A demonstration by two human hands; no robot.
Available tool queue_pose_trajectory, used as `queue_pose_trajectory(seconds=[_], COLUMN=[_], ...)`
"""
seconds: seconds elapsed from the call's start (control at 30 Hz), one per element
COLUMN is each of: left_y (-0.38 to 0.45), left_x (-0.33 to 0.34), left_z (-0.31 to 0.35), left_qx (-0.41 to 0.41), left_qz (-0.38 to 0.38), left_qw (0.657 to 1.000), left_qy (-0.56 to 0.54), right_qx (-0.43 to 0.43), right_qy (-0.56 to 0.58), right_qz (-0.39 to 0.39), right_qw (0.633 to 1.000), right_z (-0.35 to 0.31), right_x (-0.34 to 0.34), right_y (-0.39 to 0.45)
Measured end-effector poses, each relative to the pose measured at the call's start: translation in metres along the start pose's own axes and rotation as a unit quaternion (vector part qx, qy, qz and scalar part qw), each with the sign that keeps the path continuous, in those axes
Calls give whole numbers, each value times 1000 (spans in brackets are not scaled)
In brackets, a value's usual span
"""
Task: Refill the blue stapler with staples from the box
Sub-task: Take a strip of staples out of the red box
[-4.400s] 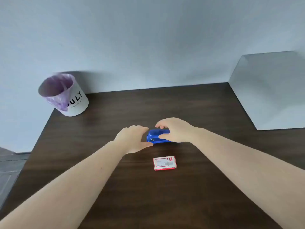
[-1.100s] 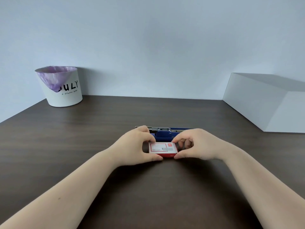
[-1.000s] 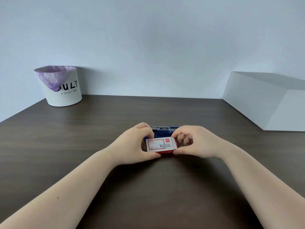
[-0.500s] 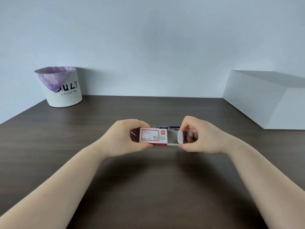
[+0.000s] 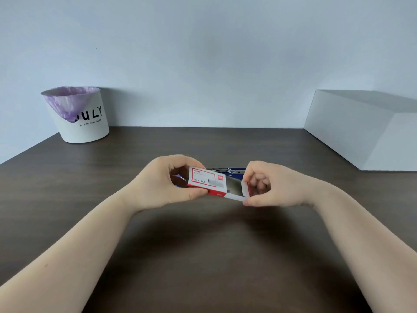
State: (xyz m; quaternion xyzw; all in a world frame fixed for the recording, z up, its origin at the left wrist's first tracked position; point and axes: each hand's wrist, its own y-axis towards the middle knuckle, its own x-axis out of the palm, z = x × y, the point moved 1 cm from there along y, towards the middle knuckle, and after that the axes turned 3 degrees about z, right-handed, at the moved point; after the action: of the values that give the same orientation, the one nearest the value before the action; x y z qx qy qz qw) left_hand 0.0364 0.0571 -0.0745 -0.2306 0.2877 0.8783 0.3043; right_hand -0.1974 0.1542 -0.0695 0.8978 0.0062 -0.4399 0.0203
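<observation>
I hold the red and white staple box [image 5: 206, 181] above the dark table. My left hand [image 5: 164, 182] grips the box's outer sleeve. My right hand [image 5: 270, 185] pinches the inner tray [image 5: 239, 192], which is slid partway out to the right, showing silver staples inside. The blue stapler [image 5: 234, 170] lies on the table just behind the box, mostly hidden by it and my hands; only a strip of blue and its metal rail show.
A white bin [image 5: 81, 118] with a purple liner stands at the back left of the table [image 5: 203, 256]. A large white box [image 5: 365, 129] sits at the back right. The wall runs along the table's far edge.
Both hands lifted the staple box off the table. My right hand has pulled the inner tray out to the right, a little farther than half a second ago.
</observation>
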Motion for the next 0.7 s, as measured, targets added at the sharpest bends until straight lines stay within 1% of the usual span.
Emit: queue_pose_trajectory(seconds=[0.07,0.13,0.27,0.33,0.4,0.5,0.6,0.7], left_y=[-1,-2,-1,-1,-1,-2,-1,-1], left_x=[3,4,3,2,3,4,4,4], left_z=[-4,-6,-4,-4,-5,-3,-4,-7], left_qx=[-21,-36,-36,-36,-37,-34,-34,-36], left_qz=[-25,-43,-47,-50,-60,-72,-73,-71], left_qw=[999,998,998,998,997,996,996,995], left_qy=[5,19,22,25,33,40,48,60], right_qx=[12,21,25,18,-2,-43,-67,-71], right_qy=[-27,-47,-77,-60,-43,-57,-104,-131], right_qz=[-29,-37,-46,-27,14,51,38,21], right_qw=[999,998,996,998,999,996,992,989], right_z=[3,4,2,-1,-5,-11,-14,-15], right_x=[4,5,5,4,3,3,7,10], right_y=[2,3,3,3,3,3,4,4])
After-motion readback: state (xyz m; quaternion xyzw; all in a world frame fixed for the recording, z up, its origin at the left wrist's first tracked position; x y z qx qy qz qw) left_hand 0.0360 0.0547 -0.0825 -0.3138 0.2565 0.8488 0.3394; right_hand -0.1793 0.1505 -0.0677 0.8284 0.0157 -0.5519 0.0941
